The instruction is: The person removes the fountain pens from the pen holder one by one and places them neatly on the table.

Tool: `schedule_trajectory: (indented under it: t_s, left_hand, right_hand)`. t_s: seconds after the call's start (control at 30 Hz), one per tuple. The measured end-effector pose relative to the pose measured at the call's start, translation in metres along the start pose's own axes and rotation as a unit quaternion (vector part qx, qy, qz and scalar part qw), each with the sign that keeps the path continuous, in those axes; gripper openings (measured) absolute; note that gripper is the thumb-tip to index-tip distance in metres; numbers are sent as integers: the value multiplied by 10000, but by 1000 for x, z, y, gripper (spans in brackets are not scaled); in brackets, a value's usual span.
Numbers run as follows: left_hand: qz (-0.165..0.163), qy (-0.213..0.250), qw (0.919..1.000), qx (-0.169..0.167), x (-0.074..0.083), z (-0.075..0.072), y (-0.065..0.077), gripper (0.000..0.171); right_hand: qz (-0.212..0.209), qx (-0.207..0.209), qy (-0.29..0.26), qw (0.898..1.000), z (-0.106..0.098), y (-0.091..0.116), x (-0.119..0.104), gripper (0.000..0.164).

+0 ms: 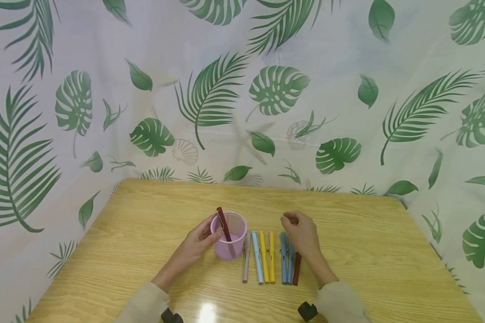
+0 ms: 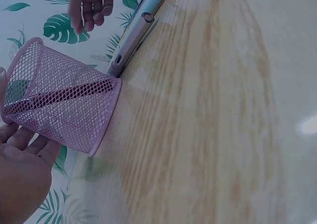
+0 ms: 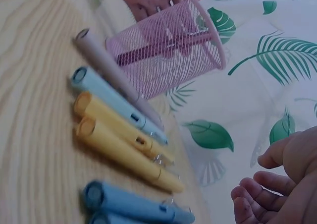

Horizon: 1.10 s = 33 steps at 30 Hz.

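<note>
My left hand [image 1: 197,242] grips a pink mesh pen cup [image 1: 222,253] by its side, thumb at the rim and fingers around the far side. Inside the cup a dark red pen [image 1: 222,219] leans, its clip end sticking out above the rim. My right hand [image 1: 304,233] hovers over the far ends of the pens, fingers loosely bent, holding nothing. In a row right of the cup lie a greyish-mauve pen [image 1: 245,264], a light blue pen [image 1: 258,264], two yellow pens [image 3: 126,152], two darker blue pens [image 3: 133,202] and another dark red pen [image 1: 297,271], partly hidden by the right hand.
The wooden table [image 1: 145,215] extends on both sides of the hands. Behind it and along its sides hangs a white cloth [image 1: 226,166] printed with green leaves. Dark wrist-worn devices [image 1: 307,310] sit near both cuffs.
</note>
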<state>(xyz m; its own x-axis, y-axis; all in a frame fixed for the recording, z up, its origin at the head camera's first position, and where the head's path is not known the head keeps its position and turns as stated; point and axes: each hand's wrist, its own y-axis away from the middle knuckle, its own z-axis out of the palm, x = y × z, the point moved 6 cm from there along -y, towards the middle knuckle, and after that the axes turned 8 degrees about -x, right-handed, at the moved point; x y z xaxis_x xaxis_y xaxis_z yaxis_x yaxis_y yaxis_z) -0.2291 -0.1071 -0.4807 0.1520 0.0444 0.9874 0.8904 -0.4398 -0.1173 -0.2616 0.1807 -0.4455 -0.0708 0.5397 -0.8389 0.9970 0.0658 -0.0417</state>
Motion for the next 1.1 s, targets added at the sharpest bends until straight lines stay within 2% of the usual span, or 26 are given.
schedule_trajectory:
  t_s: [0.3,0.63,1.1]
  left_hand:
    - [-34,27,10000,-8,-2,0,-1,63]
    - [-66,-56,9999,65,-2,0,1,61]
    - [-48,-19,10000,20,-2,0,1,61]
  right_hand:
    - [-583,-229,-243,9977,26,-11,-28,28]
    - [-1033,-536,-476,9921,53,-15,-52,26]
    - [-1297,-773,-682,9862,81,-19,-76,27]
